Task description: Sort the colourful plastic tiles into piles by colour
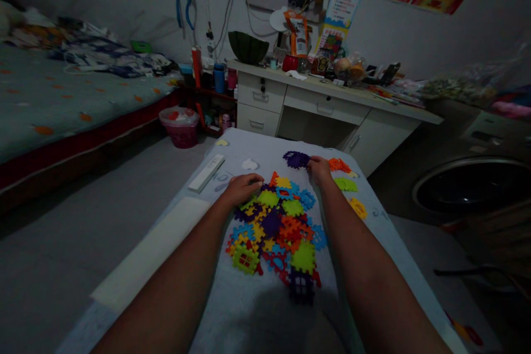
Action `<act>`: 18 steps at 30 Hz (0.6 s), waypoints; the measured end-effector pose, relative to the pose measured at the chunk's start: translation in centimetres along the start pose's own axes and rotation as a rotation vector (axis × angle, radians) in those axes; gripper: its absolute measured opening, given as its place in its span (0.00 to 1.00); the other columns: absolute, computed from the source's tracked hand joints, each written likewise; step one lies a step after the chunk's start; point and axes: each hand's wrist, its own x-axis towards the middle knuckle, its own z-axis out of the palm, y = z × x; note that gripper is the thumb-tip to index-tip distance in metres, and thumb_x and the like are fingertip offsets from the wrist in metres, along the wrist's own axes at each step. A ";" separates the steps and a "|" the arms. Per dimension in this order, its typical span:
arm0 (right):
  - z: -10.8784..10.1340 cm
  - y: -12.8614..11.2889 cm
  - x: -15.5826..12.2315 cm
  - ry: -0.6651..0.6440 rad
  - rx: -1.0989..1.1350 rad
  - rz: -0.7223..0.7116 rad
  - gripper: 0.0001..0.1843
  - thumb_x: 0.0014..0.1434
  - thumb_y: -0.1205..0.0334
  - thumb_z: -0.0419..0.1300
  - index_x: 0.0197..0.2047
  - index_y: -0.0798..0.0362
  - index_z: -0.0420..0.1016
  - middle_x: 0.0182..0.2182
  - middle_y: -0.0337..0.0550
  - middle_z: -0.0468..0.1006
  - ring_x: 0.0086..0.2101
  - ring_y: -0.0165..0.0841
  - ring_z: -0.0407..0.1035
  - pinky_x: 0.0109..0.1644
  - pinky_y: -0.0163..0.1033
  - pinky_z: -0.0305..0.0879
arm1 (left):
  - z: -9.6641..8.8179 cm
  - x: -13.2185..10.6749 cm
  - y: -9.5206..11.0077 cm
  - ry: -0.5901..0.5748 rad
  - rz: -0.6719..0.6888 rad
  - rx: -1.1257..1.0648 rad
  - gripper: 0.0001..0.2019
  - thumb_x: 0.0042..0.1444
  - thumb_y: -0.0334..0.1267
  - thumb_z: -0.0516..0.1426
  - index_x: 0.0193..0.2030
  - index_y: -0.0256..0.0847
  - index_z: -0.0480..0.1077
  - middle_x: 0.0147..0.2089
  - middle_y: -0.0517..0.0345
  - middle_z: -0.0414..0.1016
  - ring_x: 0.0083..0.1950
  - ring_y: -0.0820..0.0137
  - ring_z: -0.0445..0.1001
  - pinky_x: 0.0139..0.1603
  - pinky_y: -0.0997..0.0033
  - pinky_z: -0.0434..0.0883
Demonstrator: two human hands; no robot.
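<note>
Purple pieces (296,160) lie near the table's (265,141) far end, right hand (318,168) at their right edge, fingers bunched; pinch or mere touch, can't tell. Left hand (243,189) at upper-left edge of mixed pile (271,222), fingers curled, grip unclear. Orange pieces (339,165), green piece (345,184), yellow piece (357,208) along right side. Step looks like sorting by colour; next move likely calls for a light fingertip pinch, neighbours undisturbed.

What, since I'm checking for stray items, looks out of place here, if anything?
A red-and-yellow item on the floor right of the table looks stray; it is too dim to identify. The piled pieces overlap at odd angles, but no damage shows.
</note>
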 end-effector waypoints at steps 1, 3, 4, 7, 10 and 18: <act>-0.2 -0.1 -0.4 -0.009 -0.007 -0.018 0.18 0.42 0.69 0.58 0.39 0.58 0.77 0.24 0.35 0.75 0.24 0.27 0.67 0.30 0.31 0.65 | 0.0 0.0 0.1 -0.003 -0.003 -0.005 0.20 0.53 0.53 0.55 0.45 0.45 0.78 0.43 0.55 0.82 0.47 0.57 0.77 0.52 0.58 0.69; -0.6 -0.5 -1.5 -0.040 -0.039 -0.082 0.19 0.44 0.67 0.58 0.42 0.57 0.77 0.30 0.38 0.78 0.28 0.28 0.69 0.35 0.33 0.68 | -0.1 0.0 0.1 -0.004 0.000 -0.038 0.20 0.53 0.53 0.55 0.44 0.45 0.78 0.43 0.55 0.82 0.49 0.57 0.76 0.53 0.59 0.69; -0.7 -0.8 -2.4 -0.080 -0.066 -0.131 0.19 0.46 0.66 0.58 0.43 0.57 0.77 0.32 0.40 0.79 0.30 0.29 0.70 0.37 0.34 0.69 | -0.1 0.1 0.1 -0.003 0.003 -0.057 0.19 0.53 0.53 0.55 0.43 0.45 0.78 0.43 0.55 0.82 0.49 0.57 0.76 0.53 0.59 0.69; -1.0 -2.2 -5.5 -0.326 -0.200 -0.292 0.15 0.50 0.64 0.59 0.42 0.56 0.78 0.37 0.42 0.80 0.36 0.31 0.72 0.44 0.37 0.69 | 0.0 0.2 -0.1 -0.005 0.014 -0.091 0.19 0.52 0.52 0.55 0.43 0.45 0.78 0.44 0.54 0.82 0.50 0.57 0.77 0.53 0.59 0.69; -1.1 -3.6 -8.8 -0.654 -0.408 -0.427 0.12 0.53 0.64 0.60 0.40 0.55 0.80 0.37 0.43 0.81 0.38 0.33 0.73 0.46 0.38 0.68 | 0.1 0.3 -0.2 -0.004 0.013 -0.108 0.19 0.53 0.52 0.55 0.44 0.44 0.78 0.44 0.54 0.83 0.49 0.57 0.77 0.53 0.58 0.70; -0.8 -4.9 -12.4 -0.850 -0.810 -0.692 0.15 0.50 0.66 0.66 0.43 0.53 0.81 0.43 0.46 0.80 0.45 0.38 0.72 0.52 0.41 0.65 | 0.3 0.6 -0.9 0.001 0.006 -0.117 0.19 0.52 0.50 0.54 0.44 0.44 0.78 0.39 0.56 0.82 0.44 0.60 0.77 0.49 0.61 0.71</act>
